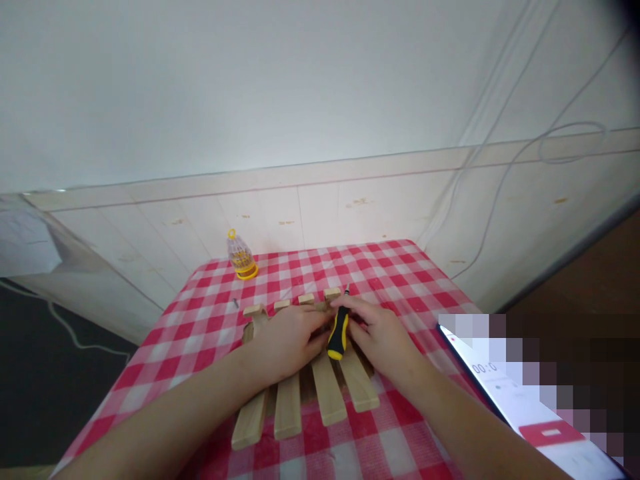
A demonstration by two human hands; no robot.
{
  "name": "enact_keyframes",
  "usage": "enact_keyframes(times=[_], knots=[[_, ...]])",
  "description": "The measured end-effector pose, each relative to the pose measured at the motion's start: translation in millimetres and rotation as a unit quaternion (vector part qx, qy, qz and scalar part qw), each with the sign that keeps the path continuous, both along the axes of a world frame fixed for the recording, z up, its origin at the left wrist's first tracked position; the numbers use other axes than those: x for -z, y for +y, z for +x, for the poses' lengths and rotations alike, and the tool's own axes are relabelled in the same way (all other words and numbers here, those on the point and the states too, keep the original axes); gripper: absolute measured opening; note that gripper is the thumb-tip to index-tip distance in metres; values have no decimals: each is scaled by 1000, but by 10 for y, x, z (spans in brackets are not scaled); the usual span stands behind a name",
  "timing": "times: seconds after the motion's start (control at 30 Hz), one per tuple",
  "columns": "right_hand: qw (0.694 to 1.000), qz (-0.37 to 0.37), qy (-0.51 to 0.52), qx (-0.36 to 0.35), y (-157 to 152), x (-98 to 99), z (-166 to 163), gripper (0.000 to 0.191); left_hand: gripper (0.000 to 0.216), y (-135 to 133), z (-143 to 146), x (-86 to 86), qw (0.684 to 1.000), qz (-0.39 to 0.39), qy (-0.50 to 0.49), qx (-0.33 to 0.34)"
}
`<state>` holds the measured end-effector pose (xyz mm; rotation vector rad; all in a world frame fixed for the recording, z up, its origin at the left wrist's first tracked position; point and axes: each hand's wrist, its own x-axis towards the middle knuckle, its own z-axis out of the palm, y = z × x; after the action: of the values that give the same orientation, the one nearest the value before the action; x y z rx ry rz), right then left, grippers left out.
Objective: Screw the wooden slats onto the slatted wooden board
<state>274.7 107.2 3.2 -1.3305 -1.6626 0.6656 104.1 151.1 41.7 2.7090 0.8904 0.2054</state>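
Observation:
A slatted wooden piece (287,403) lies on the checked tablecloth, with several pale slats side by side and crosspieces partly under my hands. My left hand (290,337) rests over its middle, fingers bent together toward the right; whatever they pinch is hidden. My right hand (383,330) is at the right-hand slats, its fingers closed around the upper part of a black and yellow screwdriver (339,337). The screwdriver's handle tilts toward me and its metal tip points away. Both hands' fingertips are close together near the screwdriver.
A clear container with yellow ring and base (243,257) stands at the table's back left, and a small metal piece (235,303) lies before it. A lit tablet-like screen (500,393) is at the right edge. The wall (300,213) rises behind; a cable (493,213) hangs at right.

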Motion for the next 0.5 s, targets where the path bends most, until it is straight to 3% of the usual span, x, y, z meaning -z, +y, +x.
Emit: enact_keyframes(times=[0.2, 0.4, 0.5], knots=[[1000, 19, -14, 7, 19, 52, -29, 44, 21, 4, 17, 19, 998, 17, 54, -3], [996, -25, 88, 7, 11, 22, 4, 37, 28, -5, 23, 9, 998, 32, 60, 0], [995, -22, 91, 22, 14, 31, 36, 36, 28, -2, 15, 18, 998, 34, 53, -3]])
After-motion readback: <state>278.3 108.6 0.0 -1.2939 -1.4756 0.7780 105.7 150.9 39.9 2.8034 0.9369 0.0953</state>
